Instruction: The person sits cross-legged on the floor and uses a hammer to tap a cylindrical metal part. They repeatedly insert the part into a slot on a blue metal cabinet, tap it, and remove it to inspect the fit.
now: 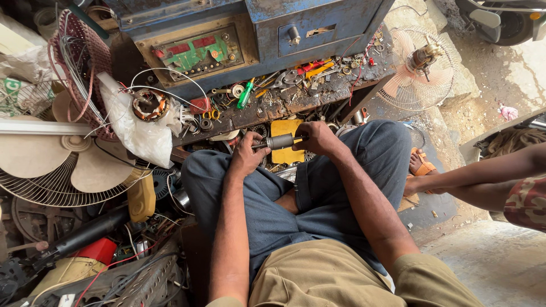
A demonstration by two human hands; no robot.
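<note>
Both hands (pixel 281 146) gripping grey rotor (pixel 278 141), ends hidden

A rectangular panel (pixel 198 52) with a green face and two red display windows sits in a tan frame on the front of the blue machine (pixel 318 23) at the far side, slightly left of centre. At the far left edge lies a pale package (pixel 12 94) with green printing, partly hidden behind wire guards. A white plastic bag (pixel 136 133) hangs just left of the panel, below it.
</note>
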